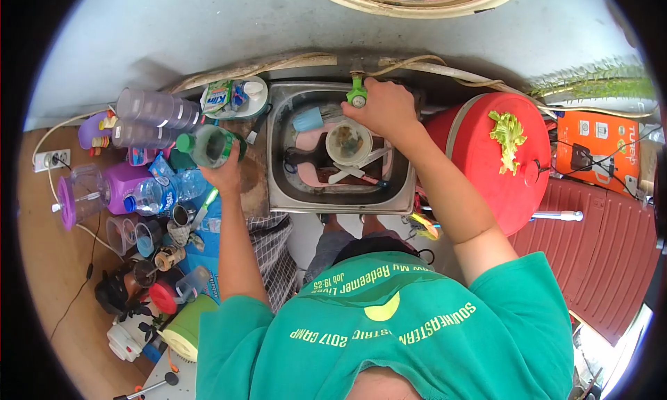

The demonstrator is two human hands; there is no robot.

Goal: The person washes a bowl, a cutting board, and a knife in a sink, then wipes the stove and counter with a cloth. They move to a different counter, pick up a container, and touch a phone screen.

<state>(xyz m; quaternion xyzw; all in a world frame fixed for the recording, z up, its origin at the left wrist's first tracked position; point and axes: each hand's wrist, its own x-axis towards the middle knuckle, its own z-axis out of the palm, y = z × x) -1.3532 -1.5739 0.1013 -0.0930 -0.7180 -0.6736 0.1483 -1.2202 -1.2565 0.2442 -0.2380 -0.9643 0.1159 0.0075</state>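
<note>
My left hand [224,172] is wrapped round a clear plastic bottle [214,147] with a green label and green cap, tilted beside the left edge of the sink [276,204]. Over the sink's back edge, my right hand [389,108] grips the green tap [357,94] at the wall. Below it in the basin stands a round plastic tub [349,144] with murky contents. Around the tub lie a pink board [306,172], a dark pan [316,157], a light blue cup [307,120] and several utensils [354,170].
A red lidded drum [479,164] with a leafy stalk [508,140] on top stands right of the sink. Left are stacked clear containers [156,109], a water bottle [154,197] and a detergent packet [218,98]. An orange box [597,150] sits far right, above a red-brown ribbed panel [590,240].
</note>
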